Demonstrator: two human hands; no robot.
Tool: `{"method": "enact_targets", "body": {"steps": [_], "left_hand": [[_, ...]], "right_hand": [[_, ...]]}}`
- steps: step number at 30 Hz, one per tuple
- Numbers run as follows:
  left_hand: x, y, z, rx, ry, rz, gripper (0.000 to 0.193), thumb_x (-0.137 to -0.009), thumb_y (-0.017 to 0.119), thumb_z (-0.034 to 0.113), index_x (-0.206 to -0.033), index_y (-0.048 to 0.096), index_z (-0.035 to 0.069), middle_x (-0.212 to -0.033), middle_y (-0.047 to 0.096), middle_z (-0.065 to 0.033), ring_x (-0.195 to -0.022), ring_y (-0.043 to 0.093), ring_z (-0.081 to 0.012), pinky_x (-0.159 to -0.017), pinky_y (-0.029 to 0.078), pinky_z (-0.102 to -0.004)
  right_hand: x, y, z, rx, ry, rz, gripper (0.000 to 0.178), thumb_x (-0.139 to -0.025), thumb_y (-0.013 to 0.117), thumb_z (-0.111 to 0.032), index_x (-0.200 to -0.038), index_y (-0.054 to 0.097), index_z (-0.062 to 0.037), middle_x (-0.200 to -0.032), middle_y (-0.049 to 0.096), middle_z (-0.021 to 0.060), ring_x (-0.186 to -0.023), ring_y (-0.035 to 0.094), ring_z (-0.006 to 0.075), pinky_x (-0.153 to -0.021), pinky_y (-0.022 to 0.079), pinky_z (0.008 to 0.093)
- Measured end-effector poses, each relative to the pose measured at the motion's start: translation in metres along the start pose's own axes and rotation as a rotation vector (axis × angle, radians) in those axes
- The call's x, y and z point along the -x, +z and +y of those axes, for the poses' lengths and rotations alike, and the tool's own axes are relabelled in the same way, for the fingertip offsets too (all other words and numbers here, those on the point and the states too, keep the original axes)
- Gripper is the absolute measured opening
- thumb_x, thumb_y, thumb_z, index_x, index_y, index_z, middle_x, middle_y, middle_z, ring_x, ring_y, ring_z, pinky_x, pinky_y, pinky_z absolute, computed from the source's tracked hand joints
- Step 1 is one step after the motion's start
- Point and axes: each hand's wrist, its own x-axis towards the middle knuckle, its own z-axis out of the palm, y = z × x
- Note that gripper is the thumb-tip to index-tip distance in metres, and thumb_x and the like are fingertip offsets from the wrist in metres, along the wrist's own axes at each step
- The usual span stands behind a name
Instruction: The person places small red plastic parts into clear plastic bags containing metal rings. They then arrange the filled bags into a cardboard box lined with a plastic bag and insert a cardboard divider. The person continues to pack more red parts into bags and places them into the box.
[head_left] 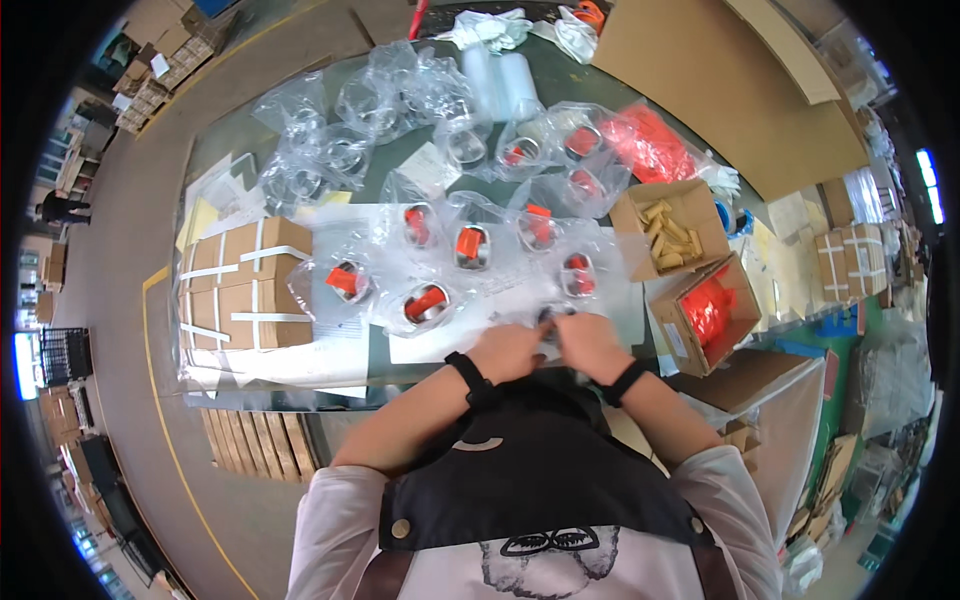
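At the table's near edge, my left hand point(508, 351) and my right hand point(591, 346) meet with fingers curled in. Between them is a small dark, shiny piece point(549, 322), mostly covered by the fingers, so its kind is hidden. Just beyond my right hand lies a round metal part point(578, 283) in a clear bag with a red packet. Left of it are more such parts, among them a bagged metal part point(427, 303) and another bagged metal part point(471, 245), each with a red packet on it.
Several clear bags with metal rings point(375, 105) cover the back of the table. On the right stand a carton of tan cylindrical pieces point(622, 212) and a carton of red packets point(741, 338). A strapped cardboard parcel point(245, 285) lies left; a large cardboard sheet point(735, 100) leans back right.
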Motion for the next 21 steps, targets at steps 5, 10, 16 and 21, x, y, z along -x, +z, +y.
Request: {"method": "enact_targets", "body": {"steps": [5,10,16,21], "left_hand": [[0.1,-0.034,-0.037,0.478,-0.163,0.122,0.035,-0.089,0.068,0.036,-0.094,0.068,0.001,-0.073,0.065,-0.0146,-0.069,0.064,-0.0282,-0.066,0.05,-0.0376],[0.134,-0.042,-0.091,0.448,-0.412,0.718,0.025,-0.086,0.072,0.021,-0.091,0.065,-0.002,-0.074,0.061,-0.0126,-0.066,0.06,-0.0214,-0.058,0.047,-0.0327],[0.126,-0.041,-0.084,0.447,-0.231,0.688,0.015,-0.092,0.061,0.015,-0.094,0.065,0.001,-0.084,0.062,-0.0185,-0.071,0.062,-0.0328,-0.065,0.049,-0.0382],[0.11,-0.03,-0.079,-0.075,-0.406,0.281,0.028,-0.096,0.054,0.03,-0.113,0.062,0.01,-0.081,0.067,-0.0178,-0.073,0.068,-0.0356,-0.062,0.054,-0.0455]], "right_hand": [[0.007,-0.051,-0.012,-0.353,-0.059,0.059,0.024,-0.078,0.071,-0.021,-0.093,0.065,-0.0039,-0.082,0.067,0.0165,-0.083,0.065,0.037,-0.073,0.051,0.0461],[-0.086,-0.001,-0.107,-0.699,-0.39,0.415,0.03,-0.077,0.072,-0.023,-0.101,0.067,-0.0056,-0.081,0.066,0.0177,-0.079,0.065,0.0372,-0.073,0.051,0.0461],[-0.115,0.013,-0.129,-0.389,-0.138,-0.063,0.014,-0.069,0.065,-0.011,-0.08,0.071,-0.0032,-0.082,0.067,0.0266,-0.082,0.066,0.0419,-0.074,0.052,0.0502],[-0.105,0.004,-0.135,-0.461,-0.028,0.08,0.025,-0.074,0.067,-0.01,-0.097,0.063,0.0013,-0.097,0.065,0.0254,-0.088,0.065,0.0404,-0.074,0.052,0.0468]]}}
